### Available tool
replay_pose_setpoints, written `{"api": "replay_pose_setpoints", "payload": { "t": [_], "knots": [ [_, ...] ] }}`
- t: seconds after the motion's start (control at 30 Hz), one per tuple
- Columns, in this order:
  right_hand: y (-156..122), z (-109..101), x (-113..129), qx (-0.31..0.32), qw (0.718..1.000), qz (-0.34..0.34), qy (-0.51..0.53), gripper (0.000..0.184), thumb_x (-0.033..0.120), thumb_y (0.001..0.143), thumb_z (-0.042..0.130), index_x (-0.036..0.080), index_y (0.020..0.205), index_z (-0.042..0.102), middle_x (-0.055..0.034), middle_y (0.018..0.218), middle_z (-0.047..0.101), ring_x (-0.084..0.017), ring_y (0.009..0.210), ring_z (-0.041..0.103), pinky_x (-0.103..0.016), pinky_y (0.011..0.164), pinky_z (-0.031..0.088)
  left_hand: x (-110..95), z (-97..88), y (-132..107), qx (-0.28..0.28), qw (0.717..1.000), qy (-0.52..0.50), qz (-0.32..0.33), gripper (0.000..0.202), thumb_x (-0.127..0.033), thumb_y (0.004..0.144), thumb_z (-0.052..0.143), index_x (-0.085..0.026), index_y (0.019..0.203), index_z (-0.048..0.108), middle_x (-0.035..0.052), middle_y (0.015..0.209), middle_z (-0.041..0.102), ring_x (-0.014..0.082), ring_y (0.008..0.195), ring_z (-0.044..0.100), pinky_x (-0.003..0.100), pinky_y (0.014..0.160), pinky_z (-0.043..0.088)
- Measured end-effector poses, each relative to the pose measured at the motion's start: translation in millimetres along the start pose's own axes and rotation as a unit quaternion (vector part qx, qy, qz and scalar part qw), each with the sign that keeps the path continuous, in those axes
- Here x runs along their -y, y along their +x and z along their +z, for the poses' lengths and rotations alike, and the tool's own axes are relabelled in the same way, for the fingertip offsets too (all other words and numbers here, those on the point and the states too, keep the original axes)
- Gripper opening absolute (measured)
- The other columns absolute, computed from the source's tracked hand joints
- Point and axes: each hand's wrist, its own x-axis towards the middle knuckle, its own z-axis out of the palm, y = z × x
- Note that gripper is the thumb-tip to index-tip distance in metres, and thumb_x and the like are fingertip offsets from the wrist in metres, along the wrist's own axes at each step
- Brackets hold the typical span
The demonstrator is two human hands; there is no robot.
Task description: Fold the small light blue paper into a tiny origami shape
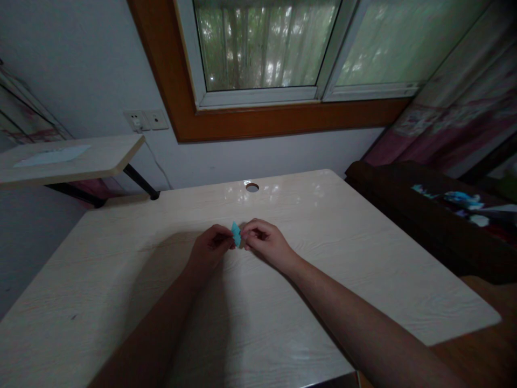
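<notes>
No text, label, brand, number or sign can be read anywhere in view.

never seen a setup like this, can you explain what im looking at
There is no machine, only someone working bare-handed. The single picture comes from a camera worn on the head, looking forward and down. The left hand pinches a small angular light-blue piece, perhaps paper; the right hand is at its other edge, its grip hard to tell. Both are over a pale wood-grain desk with a round hole. At the far left, a pale shelf on black legs bears a flat whitish sheet.
</notes>
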Motion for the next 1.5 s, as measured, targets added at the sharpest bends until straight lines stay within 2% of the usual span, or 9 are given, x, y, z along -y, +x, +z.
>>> {"api": "replay_pose_setpoints", "payload": {
  "t": [0.27, 0.47, 0.67, 0.83, 1.07, 1.17, 1.27, 1.4, 1.5],
  "knots": [
    [-0.1, 0.3, -0.4, -0.012, 1.0, -0.01, -0.012, 0.007, 0.017, 0.084, 0.061, 0.019, 0.087, 0.068, 0.0007, 0.074, 0.063, -0.01, 0.061, 0.063, -0.023, 0.059, 0.048, -1.0, 0.3, -1.2, -0.006, 1.0, -0.03, 0.009, 0.017, -0.033, 0.087, 0.066, -0.016, 0.092, 0.062, 0.0016, 0.076, 0.067, 0.0136, 0.069, 0.066, 0.027, 0.067, 0.054],
    [-0.5, 0.7, 2.9, -0.011, 0.998, -0.039, -0.054, 0.009, 0.02, 0.087, 0.06, 0.019, 0.086, 0.069, -0.0006, 0.08, 0.061, -0.009, 0.06, 0.063, -0.024, 0.058, 0.048, 7.7, -0.8, 1.7, -0.02, 1.0, 0.007, 0.0, 0.02, -0.033, 0.082, 0.072, -0.018, 0.089, 0.062, 0.0001, 0.075, 0.068, 0.0129, 0.065, 0.066, 0.026, 0.065, 0.054],
    [-0.7, 1.3, 4.2, -0.017, 0.997, -0.032, -0.069, 0.016, 0.031, 0.092, 0.059, 0.021, 0.101, 0.069, -0.0029, 0.088, 0.063, -0.01, 0.063, 0.063, -0.025, 0.06, 0.049, 10.6, -1.5, 2.3, -0.043, 0.998, 0.033, 0.007, 0.019, -0.033, 0.082, 0.071, -0.018, 0.091, 0.063, 0.0002, 0.078, 0.069, 0.0129, 0.066, 0.067, 0.025, 0.065, 0.055],
    [-0.1, -0.5, 3.9, -0.018, 0.991, -0.049, -0.121, 0.019, 0.034, 0.087, 0.068, 0.023, 0.102, 0.072, -0.0033, 0.088, 0.063, -0.012, 0.067, 0.059, -0.025, 0.062, 0.046, 7.8, -0.5, 1.1, -0.041, 0.994, 0.097, 0.011, 0.019, -0.034, 0.083, 0.071, -0.019, 0.094, 0.066, 0.0018, 0.083, 0.071, 0.0142, 0.067, 0.069, 0.026, 0.066, 0.056],
    [1.6, -1.1, 1.5, -0.033, 0.986, -0.054, -0.156, 0.019, 0.033, 0.086, 0.069, 0.024, 0.102, 0.072, -0.0023, 0.082, 0.062, -0.014, 0.071, 0.057, -0.026, 0.065, 0.045, 4.3, -1.3, -0.2, -0.055, 0.98, 0.182, 0.056, 0.015, -0.032, 0.083, 0.071, -0.022, 0.095, 0.07, 0.0032, 0.088, 0.074, 0.018, 0.079, 0.07, 0.03, 0.076, 0.057],
    [1.8, -0.9, 4.8, -0.027, 0.982, -0.065, -0.178, 0.014, 0.032, 0.086, 0.069, 0.023, 0.096, 0.072, -0.0018, 0.079, 0.062, -0.014, 0.071, 0.056, -0.025, 0.063, 0.043, 4.5, -2.8, -0.1, -0.052, 0.972, 0.217, 0.079, 0.013, -0.031, 0.084, 0.069, -0.023, 0.094, 0.071, 0.0026, 0.088, 0.074, 0.0177, 0.079, 0.07, 0.031, 0.078, 0.057],
    [1.7, -0.9, 8.2, -0.024, 0.977, -0.082, -0.194, 0.01, 0.031, 0.087, 0.069, 0.022, 0.09, 0.072, -0.0018, 0.078, 0.062, -0.014, 0.07, 0.055, -0.026, 0.063, 0.042, 2.9, -3.5, 0.2, -0.046, 0.964, 0.241, 0.106, 0.01, -0.029, 0.085, 0.068, -0.023, 0.093, 0.07, 0.0019, 0.086, 0.071, 0.0163, 0.078, 0.067, 0.03, 0.078, 0.057],
    [1.1, -0.8, 10.0, -0.027, 0.975, -0.106, -0.191, 0.01, 0.031, 0.088, 0.068, 0.023, 0.089, 0.073, -0.0039, 0.083, 0.066, -0.015, 0.074, 0.058, -0.027, 0.065, 0.044, -0.4, -2.6, 1.1, -0.047, 0.957, 0.237, 0.159, 0.006, -0.023, 0.085, 0.068, -0.021, 0.09, 0.071, 0.0037, 0.088, 0.066, 0.015, 0.079, 0.064, 0.028, 0.074, 0.056],
    [0.6, -0.7, 10.1, -0.032, 0.974, -0.117, -0.189, 0.009, 0.031, 0.087, 0.068, 0.023, 0.089, 0.074, -0.0051, 0.086, 0.067, -0.016, 0.078, 0.06, -0.028, 0.066, 0.046, -1.1, -1.9, 1.8, -0.048, 0.954, 0.239, 0.174, 0.006, -0.021, 0.086, 0.067, -0.021, 0.09, 0.071, 0.0042, 0.09, 0.063, 0.0147, 0.079, 0.063, 0.028, 0.074, 0.056]
  ]
}}
